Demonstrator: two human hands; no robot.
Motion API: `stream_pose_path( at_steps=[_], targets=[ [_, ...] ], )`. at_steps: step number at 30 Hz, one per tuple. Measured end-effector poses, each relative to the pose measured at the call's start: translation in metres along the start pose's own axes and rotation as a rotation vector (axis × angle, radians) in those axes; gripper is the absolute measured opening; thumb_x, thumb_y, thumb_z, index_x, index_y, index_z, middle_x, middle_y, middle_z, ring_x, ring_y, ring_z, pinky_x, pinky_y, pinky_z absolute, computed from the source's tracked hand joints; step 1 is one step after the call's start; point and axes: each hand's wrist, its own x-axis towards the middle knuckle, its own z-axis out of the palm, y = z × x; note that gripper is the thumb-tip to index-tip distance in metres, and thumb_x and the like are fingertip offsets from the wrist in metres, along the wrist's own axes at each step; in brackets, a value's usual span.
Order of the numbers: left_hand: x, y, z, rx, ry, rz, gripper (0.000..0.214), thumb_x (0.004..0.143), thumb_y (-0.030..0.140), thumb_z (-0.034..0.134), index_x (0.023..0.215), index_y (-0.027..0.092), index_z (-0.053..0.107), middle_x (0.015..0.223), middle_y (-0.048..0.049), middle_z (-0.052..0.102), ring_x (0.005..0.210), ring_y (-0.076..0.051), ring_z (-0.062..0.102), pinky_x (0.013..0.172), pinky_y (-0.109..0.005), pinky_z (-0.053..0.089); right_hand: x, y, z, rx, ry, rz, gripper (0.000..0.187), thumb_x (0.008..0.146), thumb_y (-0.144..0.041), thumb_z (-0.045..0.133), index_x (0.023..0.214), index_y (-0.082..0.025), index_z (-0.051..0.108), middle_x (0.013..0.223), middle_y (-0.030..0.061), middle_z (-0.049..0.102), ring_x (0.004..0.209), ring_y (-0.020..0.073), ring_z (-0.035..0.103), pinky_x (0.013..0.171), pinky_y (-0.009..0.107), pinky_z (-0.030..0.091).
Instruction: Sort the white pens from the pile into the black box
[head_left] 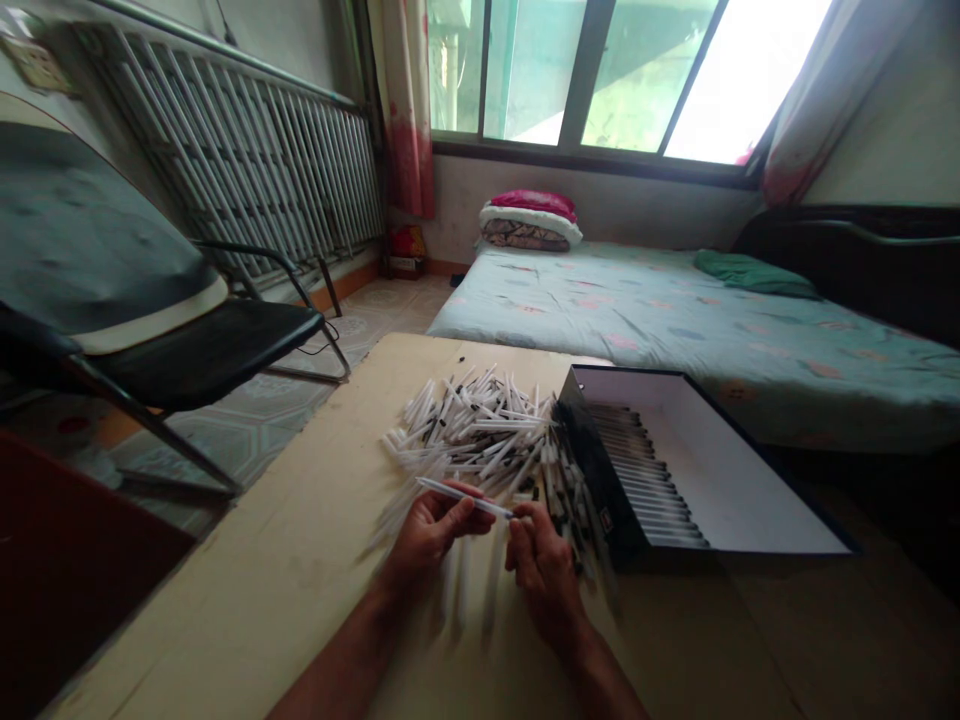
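A white pen lies across both of my hands above the wooden table. My left hand is curled around the pen's barrel. My right hand pinches the pen's right end with closed fingers. Just beyond my hands lies a loose heap of several white pens with black tips. To the right of the heap stands an open dark box with a row of pens laid neatly along its left side.
A black chair stands left of the table, in front of a white radiator. A bed with a light blue sheet and pillows lies behind the table, under a bright window.
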Motion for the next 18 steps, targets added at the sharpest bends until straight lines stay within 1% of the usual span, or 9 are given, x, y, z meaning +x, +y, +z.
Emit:
stream_pose_path(
  at_steps=[3,6,7,9,12,14,16,18],
  targets=[
    [0.000,-0.001,-0.001,0.009,-0.026,0.010,0.022,0.071,0.029,0.073,0.086,0.013,0.067,0.076,-0.0078,0.074,0.069,-0.020,0.069,0.068,-0.032,0.055,-0.001,0.002,0.001,0.007,-0.005,0.003,0.021,0.095,-0.032,0.034,0.084,-0.021,0.048,0.054,-0.0055,0.049,0.046,0.0104,0.047,0.047,0.020,0.033],
    [0.000,-0.001,-0.001,0.012,-0.023,0.012,0.023,0.071,0.029,0.073,0.086,0.013,0.067,0.076,-0.0082,0.073,0.068,-0.019,0.069,0.067,-0.032,0.055,-0.002,0.003,0.000,0.022,-0.020,0.013,0.022,0.095,-0.031,0.035,0.079,-0.022,0.047,0.054,-0.0055,0.048,0.046,0.0103,0.047,0.047,0.020,0.033],
    [0.000,0.000,-0.001,0.014,-0.017,0.015,0.023,0.071,0.029,0.073,0.087,0.013,0.067,0.076,-0.0082,0.073,0.068,-0.019,0.069,0.067,-0.031,0.055,-0.002,0.002,0.000,0.020,-0.018,0.011,0.022,0.095,-0.031,0.035,0.080,-0.022,0.048,0.054,-0.0052,0.048,0.047,0.0104,0.047,0.047,0.020,0.034],
    [-0.001,0.002,0.000,0.038,-0.012,0.033,0.022,0.072,0.029,0.071,0.087,0.013,0.067,0.076,-0.0080,0.073,0.068,-0.019,0.069,0.067,-0.031,0.054,-0.001,0.000,-0.001,-0.002,0.005,-0.002,0.020,0.095,-0.030,0.035,0.088,-0.021,0.052,0.060,-0.0035,0.052,0.051,0.0114,0.050,0.051,0.021,0.037],
    [-0.004,0.006,0.003,0.159,-0.051,0.080,0.020,0.074,0.028,0.069,0.087,0.013,0.067,0.075,-0.0081,0.073,0.067,-0.018,0.067,0.066,-0.030,0.053,0.000,-0.006,-0.003,-0.051,0.026,-0.086,0.019,0.093,-0.030,0.041,0.102,-0.021,0.055,0.082,0.0029,0.061,0.068,0.0145,0.057,0.063,0.023,0.043],
    [-0.006,0.007,0.006,0.273,-0.087,0.112,0.019,0.075,0.027,0.069,0.086,0.012,0.068,0.071,-0.0077,0.072,0.064,-0.016,0.065,0.064,-0.028,0.052,0.001,-0.008,-0.004,-0.067,0.002,-0.156,0.020,0.091,-0.029,0.046,0.105,-0.021,0.057,0.094,0.0056,0.062,0.078,0.0163,0.059,0.069,0.025,0.045],
    [-0.008,0.007,0.009,0.347,-0.108,0.143,0.019,0.074,0.027,0.069,0.086,0.012,0.068,0.067,-0.0065,0.070,0.060,-0.015,0.063,0.059,-0.026,0.051,0.001,-0.008,-0.004,-0.067,-0.039,-0.207,0.020,0.091,-0.026,0.045,0.106,-0.022,0.058,0.097,0.0061,0.062,0.084,0.0168,0.059,0.073,0.025,0.045],
    [-0.008,0.004,0.011,0.362,-0.089,0.174,0.022,0.074,0.029,0.069,0.088,0.012,0.067,0.069,-0.0058,0.069,0.057,-0.014,0.062,0.054,-0.025,0.049,0.002,-0.005,-0.003,-0.064,-0.026,-0.220,0.022,0.092,-0.024,0.042,0.105,-0.022,0.059,0.096,0.0058,0.063,0.086,0.0167,0.059,0.075,0.025,0.045]
  ],
)
